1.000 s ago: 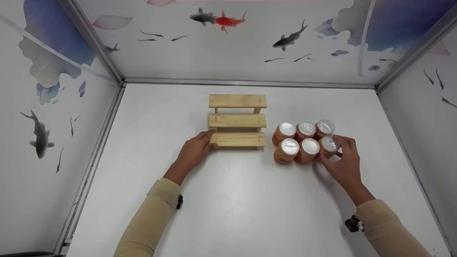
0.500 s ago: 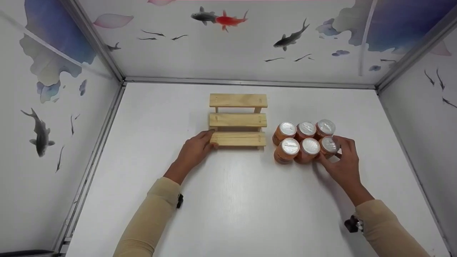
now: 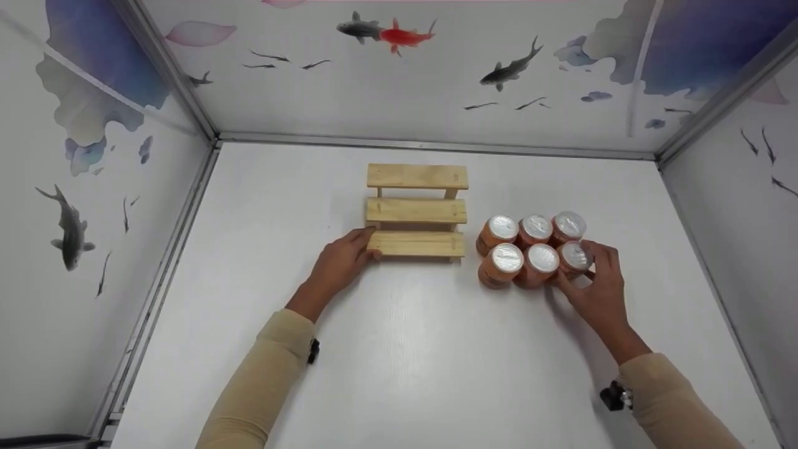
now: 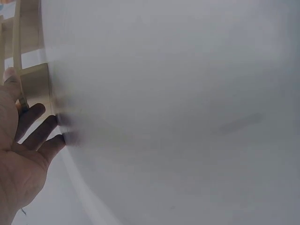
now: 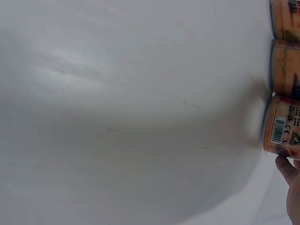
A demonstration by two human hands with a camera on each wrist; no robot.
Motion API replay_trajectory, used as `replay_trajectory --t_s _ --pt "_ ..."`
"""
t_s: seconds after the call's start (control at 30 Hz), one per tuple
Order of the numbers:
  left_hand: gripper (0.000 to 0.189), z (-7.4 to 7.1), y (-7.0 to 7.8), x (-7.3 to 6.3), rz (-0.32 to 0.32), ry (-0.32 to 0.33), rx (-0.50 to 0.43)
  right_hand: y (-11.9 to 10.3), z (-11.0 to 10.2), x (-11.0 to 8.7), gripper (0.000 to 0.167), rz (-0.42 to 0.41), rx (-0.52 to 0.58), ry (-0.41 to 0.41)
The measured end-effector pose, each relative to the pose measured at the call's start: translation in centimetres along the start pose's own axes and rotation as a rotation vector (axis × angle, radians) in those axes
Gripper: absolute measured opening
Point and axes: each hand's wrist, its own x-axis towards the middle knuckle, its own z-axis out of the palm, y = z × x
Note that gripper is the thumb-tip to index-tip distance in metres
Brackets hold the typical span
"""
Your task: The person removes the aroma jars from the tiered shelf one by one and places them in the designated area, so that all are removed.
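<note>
A three-step wooden display rack (image 3: pixel 416 211) stands mid-table. My left hand (image 3: pixel 336 265) holds the left end of its lowest step, thumb at the front and a finger behind. In the left wrist view, the fingers (image 4: pixel 40 131) are spread beside the step's wooden side (image 4: pixel 37 86). Right of the rack, several orange jars with silvery tops stand upright in two rows. My right hand (image 3: pixel 601 293) grips the front-right jar (image 3: pixel 573 257), thumb in front and fingers around its right side. That jar's barcode label (image 5: pixel 279 129) shows in the right wrist view; most of the hand is out of frame there.
The other jars, such as the front-left one (image 3: pixel 502 265), stand close together beside the held jar. White panels (image 3: pixel 424 93) printed with fish enclose the white table (image 3: pixel 399 362) at the back and both sides, with metal strips along the edges.
</note>
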Motion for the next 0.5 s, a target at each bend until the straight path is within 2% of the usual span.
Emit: replay_trajectory --t_s 0.33,0.5 --pt "0.067 -0.36 -0.28 -0.06 0.032 0.012 -0.023 0.05 0.21 -0.11 0.076 0.011 -0.001 -0.02" --pt "0.07 -0.58 -0.21 0.23 0.004 -0.028 -0.046 0.19 0.19 -0.07 0.077 -0.007 -0.008 -0.022"
